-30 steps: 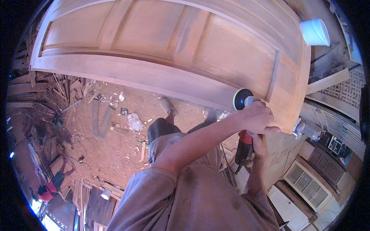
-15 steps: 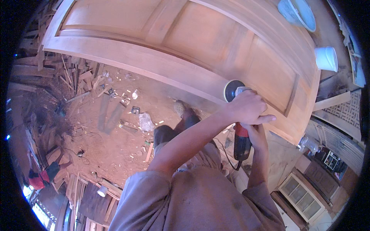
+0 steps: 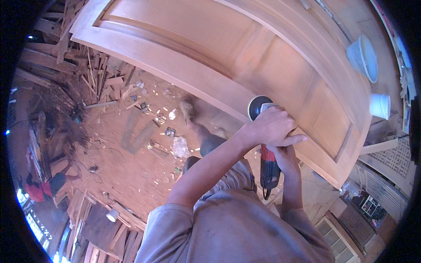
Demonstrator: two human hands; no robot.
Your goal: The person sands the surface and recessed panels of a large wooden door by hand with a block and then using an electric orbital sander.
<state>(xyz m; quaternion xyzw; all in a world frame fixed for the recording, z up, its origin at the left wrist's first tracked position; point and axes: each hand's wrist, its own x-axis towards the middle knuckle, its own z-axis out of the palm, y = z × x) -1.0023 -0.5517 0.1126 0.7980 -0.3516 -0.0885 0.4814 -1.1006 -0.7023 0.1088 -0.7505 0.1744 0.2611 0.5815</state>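
A red and black angle grinder [image 3: 269,173] with a round sanding disc [image 3: 258,108] is gripped by both my hands. My left hand [image 3: 272,126] is closed over its front end, just behind the disc, with the thumb pointing right. Below it, my right hand [image 3: 287,158] wraps the red part of the body. The disc is at the near rail of a large panelled wooden door [image 3: 193,72]; whether it touches the wood cannot be made out. Part of the tool's head is hidden under my left hand.
A blue-grey basin [image 3: 363,59] and a white bucket [image 3: 379,106] stand past the door's far right side. Wood scraps [image 3: 103,76] pile up at the left, and a clear plastic bag [image 3: 180,147] lies on the dusty floor. Another person in red [image 3: 37,190] is at far left.
The grinder and both hands have shifted left along the door's near rail. One of my legs has stepped out to the left, and the whole view has turned a little.
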